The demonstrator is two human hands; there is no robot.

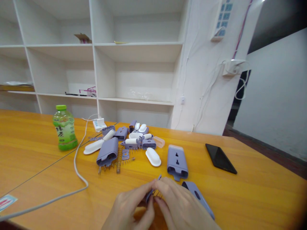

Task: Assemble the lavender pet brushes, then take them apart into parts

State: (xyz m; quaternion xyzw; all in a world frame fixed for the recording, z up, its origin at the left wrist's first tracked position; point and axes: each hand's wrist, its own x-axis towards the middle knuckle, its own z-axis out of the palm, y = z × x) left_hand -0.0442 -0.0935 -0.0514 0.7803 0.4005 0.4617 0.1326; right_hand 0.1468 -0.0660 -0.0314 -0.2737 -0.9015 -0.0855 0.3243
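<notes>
Hands meet at the near edge of the surface: left hand and right hand, fingers pinched together on a small purple part with a spring. Purple housing lies just beyond; green bottle stands far left.

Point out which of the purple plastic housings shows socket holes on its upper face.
The purple housing lying alone right of the white oval cap; its top shows socket holes, unlike the ribbed one further left.

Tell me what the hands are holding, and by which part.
Both hands, left hand and right hand, pinch a small purple part between their fingertips; which end is gripped cannot be told, since the fingers cover most of it.
</notes>
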